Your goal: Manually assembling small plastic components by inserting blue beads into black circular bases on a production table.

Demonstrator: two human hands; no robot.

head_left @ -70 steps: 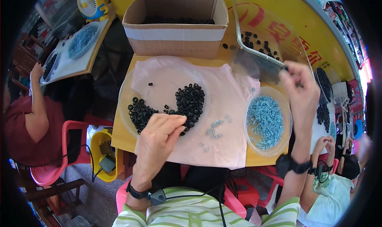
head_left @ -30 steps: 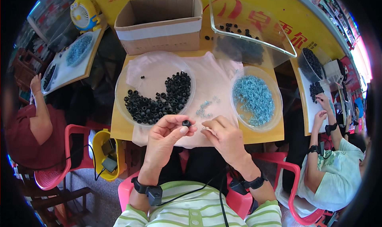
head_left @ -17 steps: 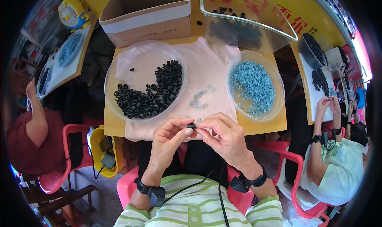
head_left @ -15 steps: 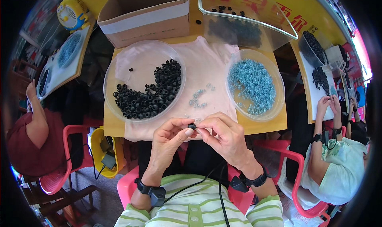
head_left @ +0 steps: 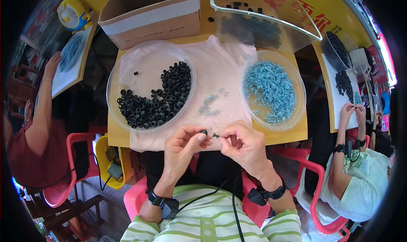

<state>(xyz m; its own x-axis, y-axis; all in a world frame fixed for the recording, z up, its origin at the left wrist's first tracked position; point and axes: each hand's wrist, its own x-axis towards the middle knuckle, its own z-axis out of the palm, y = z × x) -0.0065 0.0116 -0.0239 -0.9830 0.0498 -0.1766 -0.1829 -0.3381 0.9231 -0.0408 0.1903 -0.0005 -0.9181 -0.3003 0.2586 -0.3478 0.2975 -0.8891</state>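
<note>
Just beyond the near edge of the table, my left hand point(head_left: 182, 146) pinches a small round black plastic piece point(head_left: 204, 132) between thumb and fingers. A short gap to its right, my right hand point(head_left: 243, 146) is closed in a pinch on a tiny dark piece point(head_left: 216, 135); its kind is too small to tell. Beyond my left hand, a clear round tub point(head_left: 126, 66) holds many hollow black plastic pieces point(head_left: 171, 100). A second clear tub point(head_left: 300, 101) on the right holds small shiny pale-blue pieces point(head_left: 271, 87). Several similar loose pieces point(head_left: 208, 106) lie on the pink cloth point(head_left: 220, 68) between the tubs.
At the back stand an open cardboard box point(head_left: 150, 23) and a clear bin point(head_left: 271, 30) with black pieces. People work at side tables left and right, one with a raised arm point(head_left: 46, 89). A yellow bucket point(head_left: 106, 157) holding dark devices stands below the table's left side.
My right hand has moved slightly right, away from my left, and a tiny dark piece now shows at its fingertips. The person at left has reached forward to their tub.
</note>
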